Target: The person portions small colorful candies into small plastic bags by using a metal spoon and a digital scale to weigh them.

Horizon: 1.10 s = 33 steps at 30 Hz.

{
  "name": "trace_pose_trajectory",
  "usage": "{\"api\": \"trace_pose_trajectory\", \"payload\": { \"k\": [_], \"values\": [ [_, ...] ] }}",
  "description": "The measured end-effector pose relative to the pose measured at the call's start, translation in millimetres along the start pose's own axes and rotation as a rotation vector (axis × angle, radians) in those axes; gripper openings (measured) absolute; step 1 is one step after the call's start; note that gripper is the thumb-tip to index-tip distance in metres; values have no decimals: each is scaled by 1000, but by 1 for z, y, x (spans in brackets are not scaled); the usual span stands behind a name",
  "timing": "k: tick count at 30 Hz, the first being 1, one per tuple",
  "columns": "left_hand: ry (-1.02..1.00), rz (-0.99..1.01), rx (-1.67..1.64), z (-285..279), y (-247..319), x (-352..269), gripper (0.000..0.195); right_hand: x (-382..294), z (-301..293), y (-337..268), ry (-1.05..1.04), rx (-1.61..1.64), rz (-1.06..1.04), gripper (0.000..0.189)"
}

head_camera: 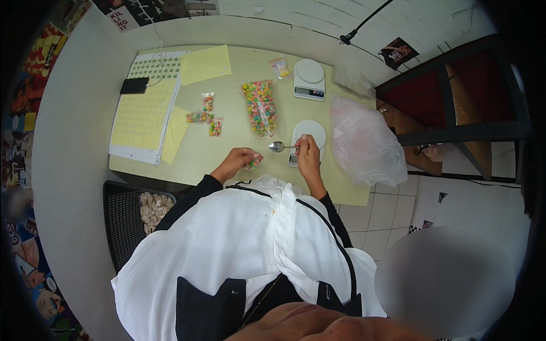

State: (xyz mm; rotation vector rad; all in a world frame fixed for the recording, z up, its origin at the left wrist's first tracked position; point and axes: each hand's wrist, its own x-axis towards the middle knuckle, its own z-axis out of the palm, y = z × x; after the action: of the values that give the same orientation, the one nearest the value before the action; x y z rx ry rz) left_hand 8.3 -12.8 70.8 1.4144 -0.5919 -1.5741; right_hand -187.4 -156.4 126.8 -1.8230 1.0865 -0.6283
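My left hand (237, 162) grips a small clear bag of colourful candy (254, 163) near the table's front edge. In my right hand (309, 157) is a metal spoon (277, 146), its bowl pointing left; the hand is over a white digital scale (310, 128) and partly hides it. A large clear bag of multicoloured candy (261, 108) lies beyond my hands. To its left lie several small filled bags (207, 103), some touching. A second white scale (309, 80) stands farther back, beside a small plastic packet (280, 69).
Sticker sheets (143, 119), yellow paper (207, 65) and a black phone (134, 85) on a cable lie at the left. A big translucent plastic bag (367, 143) hangs over the table's right edge. A black basket (115, 221) stands below left, shelving (463, 135) at right.
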Motion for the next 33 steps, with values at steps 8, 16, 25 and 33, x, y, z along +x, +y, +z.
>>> {"api": "trace_pose_trajectory", "payload": {
  "k": [8, 16, 25, 33],
  "values": [
    [62, 82, -60, -4, -17, 14, 16, -5, 41, 45, 132, -119, -265, 19],
    [92, 42, -152, 1, -18, 19, 25, -14, 62, 52, 104, 91, -139, 12],
    [99, 15, -92, -1, -25, 26, 32, -12, 64, 74, 87, 435, 5, 17],
    [147, 125, -56, 0, -31, 31, 29, -9, 67, 70, 106, 509, 148, 20]
  ]
}}
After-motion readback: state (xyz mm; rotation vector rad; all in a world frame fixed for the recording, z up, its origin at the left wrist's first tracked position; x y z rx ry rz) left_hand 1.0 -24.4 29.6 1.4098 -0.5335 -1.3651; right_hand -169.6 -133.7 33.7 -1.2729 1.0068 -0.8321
